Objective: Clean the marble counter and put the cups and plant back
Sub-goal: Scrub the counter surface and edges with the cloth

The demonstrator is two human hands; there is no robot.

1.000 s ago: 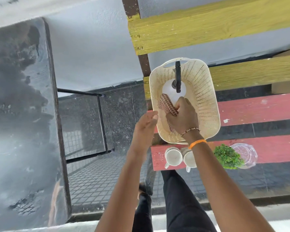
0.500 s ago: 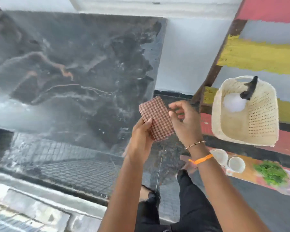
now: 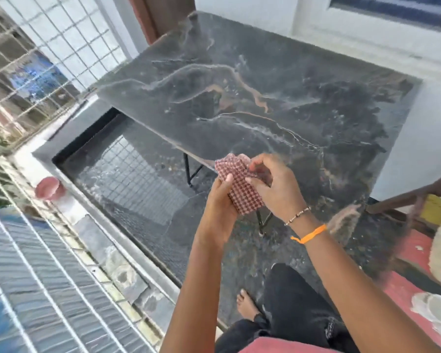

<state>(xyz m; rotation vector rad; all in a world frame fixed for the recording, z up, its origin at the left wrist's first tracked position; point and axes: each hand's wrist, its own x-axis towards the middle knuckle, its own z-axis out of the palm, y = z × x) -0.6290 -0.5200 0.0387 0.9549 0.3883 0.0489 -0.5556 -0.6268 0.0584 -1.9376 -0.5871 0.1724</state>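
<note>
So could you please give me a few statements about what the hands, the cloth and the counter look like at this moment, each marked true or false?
1. Both hands hold the checked cloth. True: the left hand and the right hand each have a grip on it.
2. The cloth lies flat on the marble counter. False: it is held up in front of the counter's near edge.
3. Cups and a plant stand on the counter. False: its visible top is bare.
4. The right wrist wears an orange band. True.
5. A white cup sits at the lower right, off the counter. True.
</note>
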